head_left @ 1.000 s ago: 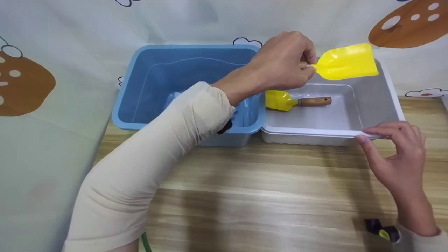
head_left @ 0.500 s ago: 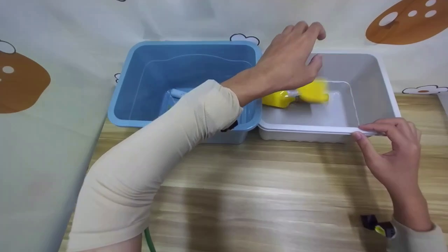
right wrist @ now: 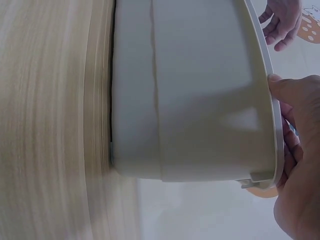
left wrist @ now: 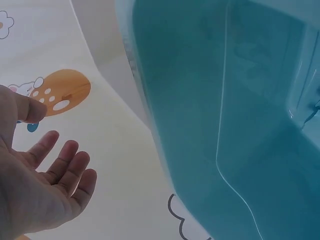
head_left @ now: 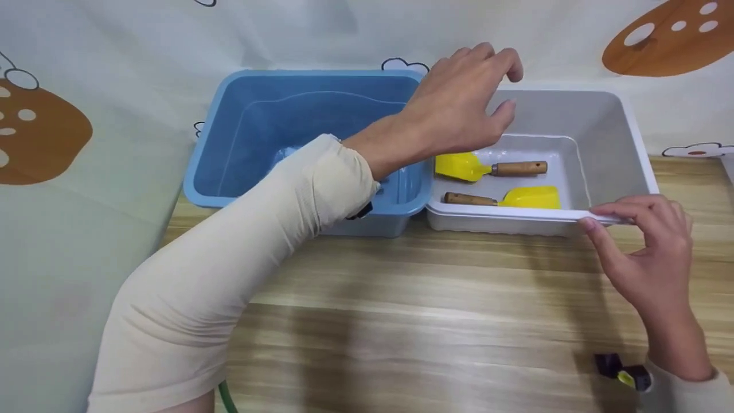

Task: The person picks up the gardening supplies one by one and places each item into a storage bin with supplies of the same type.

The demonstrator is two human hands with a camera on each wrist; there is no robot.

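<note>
My left hand (head_left: 507, 86) hovers open above the seam between the blue bin (head_left: 206, 172) and the white bin (head_left: 636, 143), holding nothing. In the left wrist view its palm (left wrist: 45, 185) faces out beside the blue bin's wall (left wrist: 225, 100). Two yellow scoops with wooden handles lie in the white bin: one (head_left: 487, 167) near the middle, the other (head_left: 504, 198) against the front wall. My right hand (head_left: 596, 221) pinches the white bin's front rim near its right corner. The right wrist view shows the thumb (right wrist: 282, 90) on that rim (right wrist: 270, 125).
Both bins stand side by side at the back of a wooden table (head_left: 430, 321), against a patterned cloth backdrop (head_left: 114, 69). The cloth also drapes down the left side. A small black and yellow item (head_left: 622, 370) sits by my right wrist.
My left hand let go of the yellow scoop it held up. The scoop dropped into the white bin and now lies by the front wall. My right hand kept its pinch on the rim.
</note>
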